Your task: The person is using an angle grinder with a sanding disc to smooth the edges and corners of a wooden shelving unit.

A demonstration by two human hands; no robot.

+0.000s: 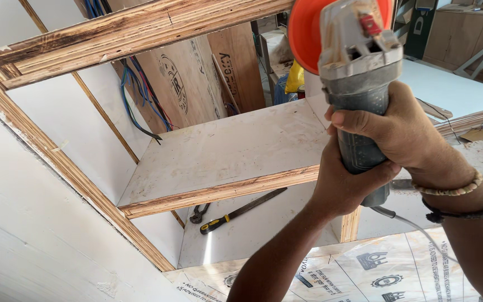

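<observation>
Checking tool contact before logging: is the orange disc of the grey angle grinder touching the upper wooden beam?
Cannot tell. In the head view the orange disc overlaps the end of the upper wooden beam, hiding any gap.

Two bare forearms rose from the bottom edge, sleeveless. The right wrist wore a pale beaded bracelet (pixel 453 189) and, just below it, a dark braided cord band (pixel 465 212). The left wrist carried nothing.

Both hands, left hand (pixel 349 184) and right hand (pixel 403 131), grip a grey angle grinder (pixel 359 84) with orange disc (pixel 304 33) above a plywood shelf (pixel 230 151); pincers (pixel 198 213) and saw (pixel 241 211) lie below
</observation>
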